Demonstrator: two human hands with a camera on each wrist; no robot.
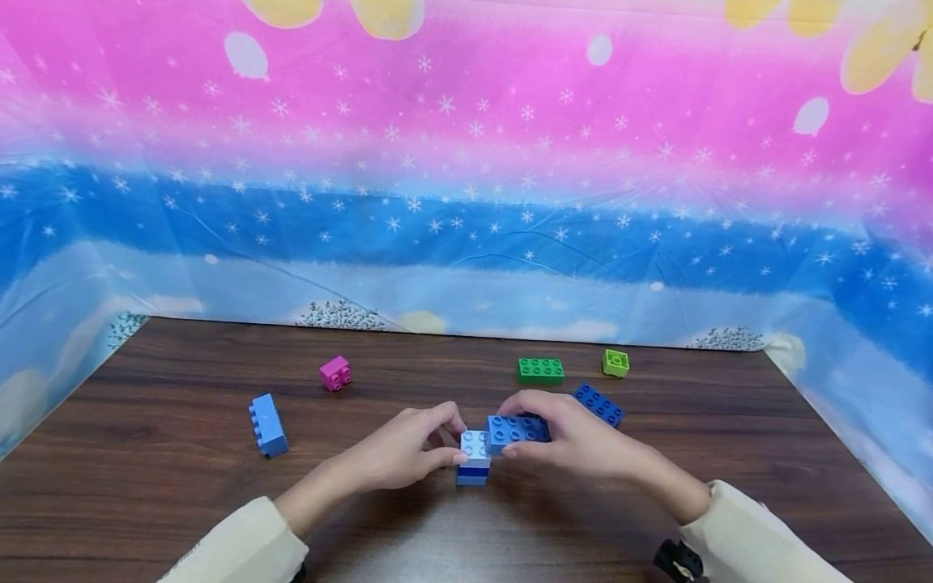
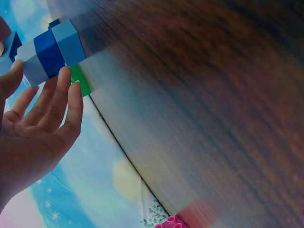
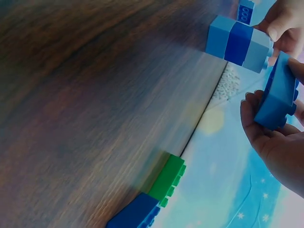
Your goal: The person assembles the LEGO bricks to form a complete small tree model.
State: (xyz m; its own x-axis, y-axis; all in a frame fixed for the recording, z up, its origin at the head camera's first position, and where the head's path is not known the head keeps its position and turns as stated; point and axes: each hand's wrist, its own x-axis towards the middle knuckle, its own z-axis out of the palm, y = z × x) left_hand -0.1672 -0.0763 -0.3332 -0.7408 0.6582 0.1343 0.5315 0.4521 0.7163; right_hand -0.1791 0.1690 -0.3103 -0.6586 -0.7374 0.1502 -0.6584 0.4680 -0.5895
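A small stack of toy building bricks (image 1: 474, 476) stands on the table, pale blue on top, dark blue in the middle and mid-blue at the bottom. My left hand (image 1: 404, 449) pinches the pale blue top brick (image 2: 34, 66) between thumb and fingers. Just right of the stack's top, my right hand (image 1: 586, 441) grips a blue eight-stud brick (image 1: 513, 431) by its long sides, studs upward. In the right wrist view this blue brick (image 3: 278, 97) is tilted beside the pale brick's studs, and its underside faces them.
On the left lie a blue brick (image 1: 270, 425) on its side and a pink brick (image 1: 336, 373). Beyond my right hand are a green brick (image 1: 541, 371), a lime brick (image 1: 615, 363) and a dark blue brick (image 1: 599, 406). A patterned cloth (image 1: 466, 243) hangs behind the wooden table (image 1: 146, 486).
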